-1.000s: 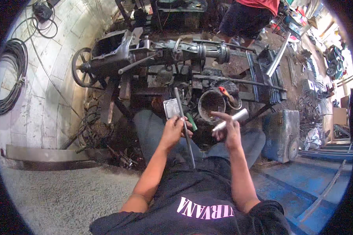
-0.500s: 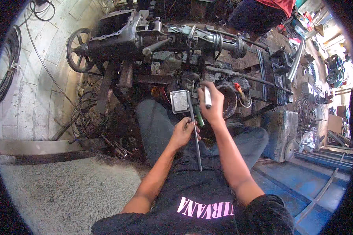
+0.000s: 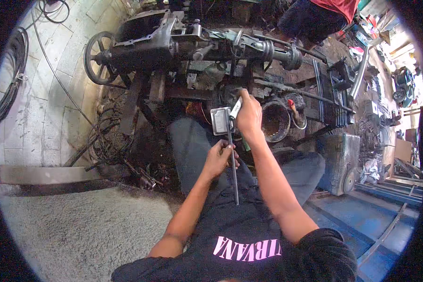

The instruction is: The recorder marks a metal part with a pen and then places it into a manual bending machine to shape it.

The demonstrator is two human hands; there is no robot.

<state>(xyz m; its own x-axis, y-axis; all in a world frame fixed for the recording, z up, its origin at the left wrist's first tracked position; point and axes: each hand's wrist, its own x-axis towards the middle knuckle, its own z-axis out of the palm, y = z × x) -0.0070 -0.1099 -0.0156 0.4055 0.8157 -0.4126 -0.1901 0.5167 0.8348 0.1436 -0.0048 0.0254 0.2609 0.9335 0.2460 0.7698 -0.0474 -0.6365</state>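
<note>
My left hand [image 3: 218, 159] is closed around a long, thin dark metal rod [image 3: 234, 181]. The rod slants from my shirt up to a small square silver metal box [image 3: 220, 123] beyond the hand. In my right hand [image 3: 250, 115] is a white marker pen [image 3: 236, 109] with a dark end, its lower end close to the rod's upper end. Whether the pen touches the rod I cannot tell. Below the right hand a green object [image 3: 245, 144] shows only in part.
Ahead stands a greasy machine [image 3: 174, 44] with a spoked wheel [image 3: 100, 58]. Right of my hand is a round container [image 3: 275, 123] with a red-handled tool [image 3: 292, 106]. A grey-blue case [image 3: 336, 162] stands by my right knee. Another person [image 3: 315, 21] is at the top.
My right hand has tilted the marker pen and brought its dark end leftward toward the rod's upper end. The left hand keeps its grip on the rod. The whole view has shifted slightly.
</note>
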